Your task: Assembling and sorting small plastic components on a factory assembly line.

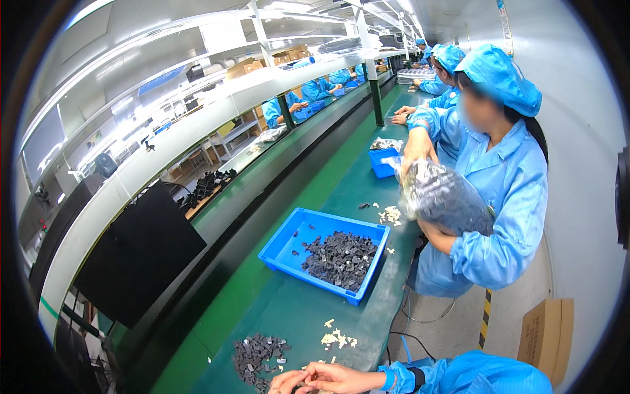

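Left hand (289, 381), right hand (336, 377) half-curled, can't tell if holding anything — small black blocky pieces (257, 358), one pile beside.

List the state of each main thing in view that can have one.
Right hand: fingers bent; grip unclear.
Left hand: partly cut off; grip unclear.
Small black parts near the hands: loosely piled.
Cream-coloured pieces near the hands: scattered.
Large blue plastic tray: uncovered, partly filled.
Clear plastic bag: bulging, held by a co-worker.
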